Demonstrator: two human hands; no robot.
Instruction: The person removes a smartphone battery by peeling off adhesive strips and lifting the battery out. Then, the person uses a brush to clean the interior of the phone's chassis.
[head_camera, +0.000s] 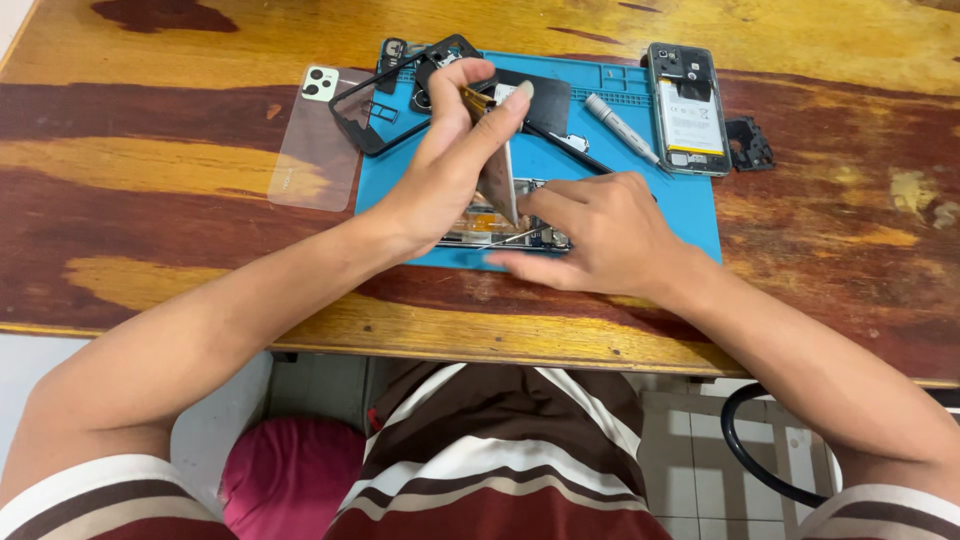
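Observation:
My left hand (450, 160) grips a flat silvery phone battery (497, 180) and lifts its far end up out of an opened phone (500, 232) lying on the blue repair mat (690, 205). My right hand (595, 235) rests on the phone's right part, fingers pressing it down onto the mat. A thin metal tool tip shows just under my right hand's fingers, against the phone body.
A second opened phone (686, 108) lies at the mat's far right, with a small black cover part (750, 143) beside it. A grey screwdriver (622, 128), a black phone frame (395, 90) and a clear back cover (315, 140) lie on the wooden table (150, 130).

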